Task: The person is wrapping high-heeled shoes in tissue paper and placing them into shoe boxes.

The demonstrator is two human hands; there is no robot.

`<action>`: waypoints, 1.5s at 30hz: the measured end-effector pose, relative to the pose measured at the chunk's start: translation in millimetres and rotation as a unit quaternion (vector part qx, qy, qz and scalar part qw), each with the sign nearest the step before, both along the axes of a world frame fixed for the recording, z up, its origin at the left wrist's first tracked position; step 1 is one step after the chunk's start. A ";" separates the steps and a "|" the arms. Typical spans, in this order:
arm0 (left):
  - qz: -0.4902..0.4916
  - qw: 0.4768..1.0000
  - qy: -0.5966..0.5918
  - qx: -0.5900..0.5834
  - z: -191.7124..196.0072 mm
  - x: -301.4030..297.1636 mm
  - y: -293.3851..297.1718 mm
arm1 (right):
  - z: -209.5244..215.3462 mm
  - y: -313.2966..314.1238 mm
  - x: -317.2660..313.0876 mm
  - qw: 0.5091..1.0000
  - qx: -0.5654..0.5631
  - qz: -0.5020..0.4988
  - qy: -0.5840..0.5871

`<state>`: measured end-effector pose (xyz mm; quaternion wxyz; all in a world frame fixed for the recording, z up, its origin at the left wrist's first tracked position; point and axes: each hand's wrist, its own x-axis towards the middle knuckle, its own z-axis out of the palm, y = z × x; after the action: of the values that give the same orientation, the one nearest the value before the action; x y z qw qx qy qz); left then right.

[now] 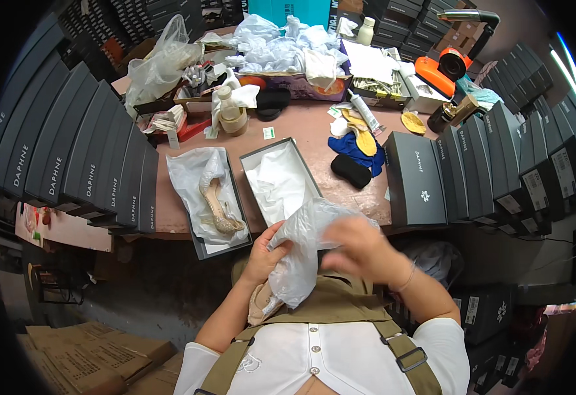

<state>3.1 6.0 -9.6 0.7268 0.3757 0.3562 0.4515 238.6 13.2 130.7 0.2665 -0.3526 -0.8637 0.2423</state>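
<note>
My left hand (266, 255) is closed round a beige shoe (260, 304) that is mostly covered by a thin, whitish translucent wrapping (298, 263). Only one end of the shoe shows, below my left wrist. Over the wrapping's right side is my right hand (360, 247), its fingers smeared by motion, so its grip is unclear. Ahead of my left hand, a glittery high-heeled shoe (227, 222) lies on white tissue in an open grey shoebox (200, 252). Beside that box stands a grey box lid or tray (301, 172) lined with white paper.
Rows of grey shoeboxes (71, 141) flank the pink table (360, 203) at left, with more shoeboxes (492, 155) at right. A black sponge-like pad (351, 171), a blue cloth (375, 158), a white tube (365, 112) and tape rolls (234, 122) lie farther back. Flattened cartons (90, 359) rest lower left.
</note>
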 end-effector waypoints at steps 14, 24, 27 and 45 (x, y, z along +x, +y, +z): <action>0.187 0.981 -0.049 0.015 27.6 3.8 25.7 | -58.4 76.6 -17.5 0.980 -0.128 -0.132 0.074; 0.171 0.985 -0.012 0.004 -6.1 36.4 -17.4 | -53.5 9.2 -91.4 0.992 0.017 -0.065 -0.111; 0.016 0.978 -0.202 -0.048 24.4 12.4 -21.4 | -41.7 -7.0 -74.8 0.993 0.008 -0.015 -0.120; 0.018 0.994 -0.062 -0.085 23.6 17.3 6.9 | -45.1 -23.2 -46.1 0.961 -0.207 -0.123 0.134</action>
<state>20.4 12.9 14.0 0.7686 0.2770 0.3541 0.4550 192.5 -10.0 85.6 0.3291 -0.4676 -0.7010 0.4261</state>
